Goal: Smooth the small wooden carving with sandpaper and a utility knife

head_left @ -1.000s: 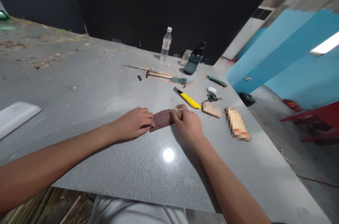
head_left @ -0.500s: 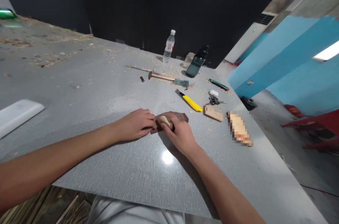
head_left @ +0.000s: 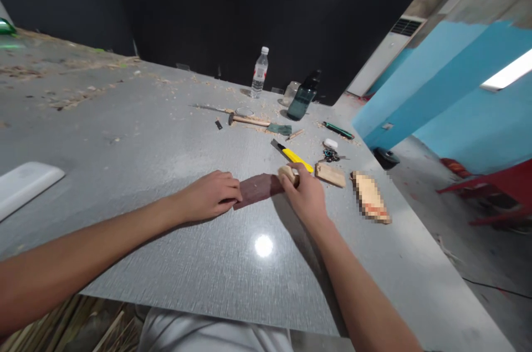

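Note:
A strip of reddish-brown sandpaper (head_left: 258, 189) lies flat on the grey table. My left hand (head_left: 218, 194) is closed on its left end, fingers curled over the edge. My right hand (head_left: 306, 192) grips a small, pale, rounded piece of wood (head_left: 287, 174) at the strip's right end; the fingers hide part of it. Just beyond that hand lies a yellow utility knife (head_left: 297, 158) with its blade out. A flat wooden block (head_left: 330, 174) rests to the right of the knife.
Farther back are a hammer (head_left: 253, 121), a water bottle (head_left: 259, 74), a dark bottle (head_left: 303, 98) and scissors (head_left: 331, 156). A blurred-out tan object (head_left: 369, 197) lies near the table's right edge. A white case (head_left: 29, 185) sits at left. Wood shavings dot the table.
My right hand has slid the wood piece rightward along the sandpaper, uncovering the strip's middle. My left hand stays at the left end. The view has shifted slightly.

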Action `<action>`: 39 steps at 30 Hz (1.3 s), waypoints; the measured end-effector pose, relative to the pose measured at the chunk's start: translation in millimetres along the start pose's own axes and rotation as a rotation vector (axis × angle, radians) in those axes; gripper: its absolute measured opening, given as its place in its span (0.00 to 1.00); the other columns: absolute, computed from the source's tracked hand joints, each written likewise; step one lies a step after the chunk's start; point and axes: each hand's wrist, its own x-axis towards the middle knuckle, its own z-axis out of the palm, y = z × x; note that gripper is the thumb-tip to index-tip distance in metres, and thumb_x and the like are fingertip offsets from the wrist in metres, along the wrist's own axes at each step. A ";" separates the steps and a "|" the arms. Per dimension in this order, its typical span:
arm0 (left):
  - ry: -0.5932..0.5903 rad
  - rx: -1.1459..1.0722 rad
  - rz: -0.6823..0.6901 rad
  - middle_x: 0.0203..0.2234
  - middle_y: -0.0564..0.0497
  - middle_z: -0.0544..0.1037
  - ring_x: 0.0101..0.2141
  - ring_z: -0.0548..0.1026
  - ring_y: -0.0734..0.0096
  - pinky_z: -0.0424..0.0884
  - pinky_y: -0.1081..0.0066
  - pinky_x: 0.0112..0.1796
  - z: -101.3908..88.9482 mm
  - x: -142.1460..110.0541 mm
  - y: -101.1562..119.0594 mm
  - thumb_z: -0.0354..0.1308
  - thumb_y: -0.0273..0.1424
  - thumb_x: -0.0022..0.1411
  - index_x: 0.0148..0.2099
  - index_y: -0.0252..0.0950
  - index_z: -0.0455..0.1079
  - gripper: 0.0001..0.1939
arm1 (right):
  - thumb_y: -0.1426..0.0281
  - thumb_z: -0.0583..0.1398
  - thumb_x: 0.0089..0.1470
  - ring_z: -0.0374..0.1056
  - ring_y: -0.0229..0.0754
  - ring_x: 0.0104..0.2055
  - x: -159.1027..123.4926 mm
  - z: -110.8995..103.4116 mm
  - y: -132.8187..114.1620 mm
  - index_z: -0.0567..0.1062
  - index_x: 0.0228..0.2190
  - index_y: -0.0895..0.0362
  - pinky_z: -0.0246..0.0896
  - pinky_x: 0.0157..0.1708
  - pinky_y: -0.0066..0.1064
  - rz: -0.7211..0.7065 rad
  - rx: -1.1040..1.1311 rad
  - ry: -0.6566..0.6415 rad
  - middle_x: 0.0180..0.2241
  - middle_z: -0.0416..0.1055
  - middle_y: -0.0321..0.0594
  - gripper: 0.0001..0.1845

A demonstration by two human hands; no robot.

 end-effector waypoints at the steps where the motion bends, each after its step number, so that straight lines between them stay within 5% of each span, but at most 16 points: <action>1: -0.002 0.000 0.002 0.43 0.50 0.83 0.45 0.75 0.61 0.65 0.60 0.48 -0.2 0.1 0.1 0.56 0.26 0.74 0.48 0.40 0.79 0.09 | 0.59 0.58 0.69 0.78 0.52 0.38 -5.5 2.9 -6.0 0.75 0.58 0.55 0.59 0.36 0.34 -0.050 0.048 -0.021 0.37 0.83 0.47 0.22; 7: 0.001 -0.034 0.000 0.41 0.50 0.82 0.44 0.75 0.62 0.66 0.61 0.47 -3.9 2.1 3.3 0.56 0.26 0.75 0.47 0.40 0.78 0.09 | 0.64 0.58 0.69 0.79 0.49 0.49 -31.4 24.3 -39.9 0.78 0.55 0.49 0.66 0.44 0.35 -0.394 0.287 -0.235 0.52 0.83 0.42 0.17; 14: -0.030 0.016 -0.024 0.44 0.49 0.83 0.45 0.76 0.60 0.65 0.60 0.48 -2.2 1.9 1.5 0.57 0.26 0.75 0.48 0.39 0.80 0.10 | 0.59 0.57 0.69 0.78 0.55 0.38 3.3 4.9 -5.0 0.77 0.56 0.55 0.58 0.34 0.35 -0.002 -0.121 -0.079 0.38 0.83 0.52 0.21; 18: -0.020 0.015 -0.017 0.44 0.49 0.83 0.45 0.76 0.61 0.65 0.61 0.47 -1.3 0.8 1.0 0.56 0.26 0.76 0.49 0.39 0.80 0.11 | 0.59 0.56 0.70 0.78 0.56 0.40 13.3 -6.7 13.5 0.75 0.56 0.57 0.55 0.34 0.35 0.103 -0.129 -0.002 0.39 0.83 0.53 0.21; 30: 0.001 -0.024 -0.003 0.42 0.50 0.82 0.45 0.75 0.62 0.66 0.61 0.47 -2.4 2.1 2.0 0.57 0.27 0.75 0.47 0.40 0.79 0.09 | 0.59 0.56 0.70 0.79 0.51 0.40 -33.1 23.1 -39.4 0.76 0.58 0.50 0.60 0.36 0.34 -0.363 0.073 -0.216 0.42 0.84 0.44 0.20; 39: -0.010 0.001 -0.010 0.44 0.48 0.83 0.45 0.76 0.61 0.66 0.59 0.47 -0.1 1.4 -0.5 0.55 0.27 0.76 0.48 0.39 0.80 0.11 | 0.59 0.54 0.72 0.79 0.55 0.37 11.1 0.7 -3.9 0.74 0.57 0.58 0.52 0.31 0.35 0.051 -0.226 -0.054 0.39 0.83 0.55 0.22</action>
